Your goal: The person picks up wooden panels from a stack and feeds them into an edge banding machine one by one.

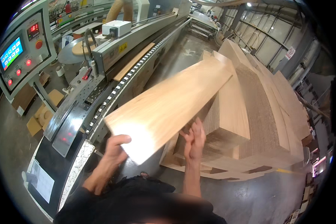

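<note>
A long, pale wood-grain board [168, 99] slants across the middle, its far end over stacked boards. My left hand [116, 149] grips its near left corner, thumb on top and fingers underneath. My right hand [194, 140] is beside the board's right edge, palm up with fingers apart and slightly curled; whether the fingertips touch the board I cannot tell. To the right, piles of similar boards [233, 112] stand on a wooden pallet [209, 168].
Along the left runs a long machine with a toothed conveyor track [128, 76] and a thin wood strip [134, 61] on it. Its control panel [22, 48] stands at the far left. Near its end lie a paper sheet [43, 181] and a cardboard box [35, 125].
</note>
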Action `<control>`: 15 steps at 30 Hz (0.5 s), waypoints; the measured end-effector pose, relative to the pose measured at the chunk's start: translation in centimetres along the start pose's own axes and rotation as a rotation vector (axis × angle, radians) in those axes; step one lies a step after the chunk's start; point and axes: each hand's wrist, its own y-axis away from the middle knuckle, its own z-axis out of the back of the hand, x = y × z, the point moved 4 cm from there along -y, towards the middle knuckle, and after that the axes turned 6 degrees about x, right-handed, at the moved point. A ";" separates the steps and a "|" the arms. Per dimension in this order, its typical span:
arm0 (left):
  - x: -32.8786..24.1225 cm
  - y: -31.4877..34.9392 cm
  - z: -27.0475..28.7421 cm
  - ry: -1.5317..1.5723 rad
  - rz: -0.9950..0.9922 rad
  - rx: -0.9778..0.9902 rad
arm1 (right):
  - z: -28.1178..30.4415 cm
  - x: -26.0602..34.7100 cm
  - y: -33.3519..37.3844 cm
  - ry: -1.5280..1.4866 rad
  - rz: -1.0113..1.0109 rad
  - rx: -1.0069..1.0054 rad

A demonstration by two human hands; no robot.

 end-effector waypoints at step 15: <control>-6.7 33.1 14.7 -0.470 -0.575 -1.082 | -15.5 -19.1 8.9 -0.334 -0.714 0.297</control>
